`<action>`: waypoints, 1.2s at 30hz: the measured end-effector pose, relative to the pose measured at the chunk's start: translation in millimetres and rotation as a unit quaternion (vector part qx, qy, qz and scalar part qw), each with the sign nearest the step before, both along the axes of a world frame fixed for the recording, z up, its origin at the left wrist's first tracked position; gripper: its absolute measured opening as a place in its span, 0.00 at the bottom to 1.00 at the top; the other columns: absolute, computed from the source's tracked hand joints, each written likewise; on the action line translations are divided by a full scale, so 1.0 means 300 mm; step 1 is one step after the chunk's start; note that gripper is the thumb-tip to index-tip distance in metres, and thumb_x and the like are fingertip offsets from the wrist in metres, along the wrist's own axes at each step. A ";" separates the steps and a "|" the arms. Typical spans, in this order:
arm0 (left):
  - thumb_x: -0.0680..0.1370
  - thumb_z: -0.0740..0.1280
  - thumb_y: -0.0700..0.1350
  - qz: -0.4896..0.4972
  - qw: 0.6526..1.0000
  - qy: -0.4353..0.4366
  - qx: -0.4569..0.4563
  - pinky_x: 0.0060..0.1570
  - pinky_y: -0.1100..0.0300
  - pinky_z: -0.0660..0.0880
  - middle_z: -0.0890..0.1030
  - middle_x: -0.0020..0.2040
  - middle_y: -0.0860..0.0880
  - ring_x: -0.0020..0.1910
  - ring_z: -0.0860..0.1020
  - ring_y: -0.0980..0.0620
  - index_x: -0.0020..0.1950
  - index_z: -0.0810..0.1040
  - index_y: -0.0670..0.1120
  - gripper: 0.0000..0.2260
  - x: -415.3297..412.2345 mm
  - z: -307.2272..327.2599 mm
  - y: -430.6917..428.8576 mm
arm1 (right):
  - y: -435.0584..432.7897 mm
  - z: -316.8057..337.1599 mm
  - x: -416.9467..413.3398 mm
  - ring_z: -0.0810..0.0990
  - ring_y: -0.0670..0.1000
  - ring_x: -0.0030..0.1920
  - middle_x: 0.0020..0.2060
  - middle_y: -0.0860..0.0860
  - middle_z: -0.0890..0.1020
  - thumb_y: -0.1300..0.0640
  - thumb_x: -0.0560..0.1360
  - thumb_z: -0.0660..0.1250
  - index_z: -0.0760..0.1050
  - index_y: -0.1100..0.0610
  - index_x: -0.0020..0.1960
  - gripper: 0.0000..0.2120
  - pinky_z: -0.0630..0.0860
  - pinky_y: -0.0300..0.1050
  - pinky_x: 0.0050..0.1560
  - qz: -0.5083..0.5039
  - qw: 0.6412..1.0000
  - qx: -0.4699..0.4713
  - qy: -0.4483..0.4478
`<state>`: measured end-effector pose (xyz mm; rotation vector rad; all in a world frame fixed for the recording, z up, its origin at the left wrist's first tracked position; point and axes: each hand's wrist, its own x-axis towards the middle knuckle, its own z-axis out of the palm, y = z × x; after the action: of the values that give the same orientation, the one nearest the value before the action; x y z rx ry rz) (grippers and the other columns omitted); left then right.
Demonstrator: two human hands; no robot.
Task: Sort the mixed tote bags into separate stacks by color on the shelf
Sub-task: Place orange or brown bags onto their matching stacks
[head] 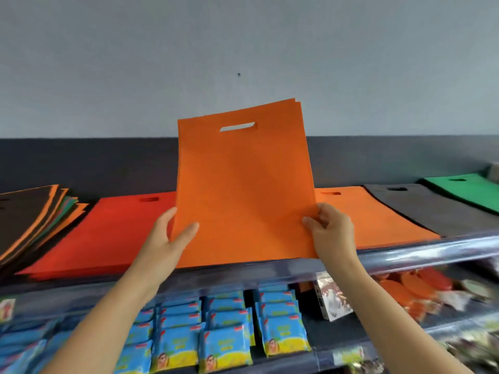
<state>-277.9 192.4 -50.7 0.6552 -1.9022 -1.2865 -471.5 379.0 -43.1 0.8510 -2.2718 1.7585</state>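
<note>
Orange bags (243, 184) pinched in two hands (167, 238) (332, 233).

Even, soft light; blurred, warped lower-right edge

**No print clear enough to read**

Nothing here can be read with certainty. Directly below the flat orange fabric tote bag (243, 184) with the cut-out handle slot, rows of blue and yellow plastic snack packets (283, 333) each carry a small red brand patch near the top, yellow lettering across the middle and a cartoon figure at the bottom. Every word on them is blurred. Below and to the right of the bag, a white cardboard carton (333, 300) shows red and dark print, too smeared to make out. Far below and left of the bag is a small pale tag (6, 309) with a red mark, which is illegible. A green and yellow strip label (348, 356), lower still and right of the bag, is likewise unreadable.
</note>
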 end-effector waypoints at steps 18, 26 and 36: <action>0.82 0.57 0.41 -0.112 0.965 -0.135 -0.196 0.70 0.63 0.47 0.44 0.78 0.51 0.76 0.47 0.55 0.76 0.36 0.50 0.33 -0.784 -0.006 0.418 | 0.431 -0.032 -0.634 0.77 0.53 0.41 0.41 0.52 0.81 0.55 0.77 0.64 0.78 0.58 0.51 0.07 0.72 0.46 0.42 -0.190 0.975 0.108 0.036; 0.79 0.60 0.58 -0.082 0.889 -0.332 -0.305 0.68 0.52 0.63 0.61 0.74 0.47 0.70 0.62 0.48 0.76 0.53 0.45 0.32 -0.951 -0.063 0.415 | 0.467 -0.076 -0.872 0.74 0.61 0.57 0.53 0.56 0.77 0.56 0.77 0.61 0.76 0.57 0.60 0.13 0.72 0.51 0.53 -0.221 0.914 0.339 0.013; 0.80 0.51 0.60 0.029 0.868 -0.366 -0.335 0.67 0.54 0.64 0.61 0.74 0.56 0.72 0.61 0.54 0.71 0.66 0.53 0.23 -0.867 -0.029 0.428 | 0.288 -0.082 -0.822 0.62 0.53 0.71 0.72 0.48 0.64 0.44 0.77 0.61 0.67 0.49 0.71 0.23 0.62 0.49 0.69 0.046 0.919 0.363 0.148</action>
<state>-538.0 320.8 -59.4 0.8713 -2.6979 -0.2386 -718.1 465.4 -67.6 1.2442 -2.6915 0.6844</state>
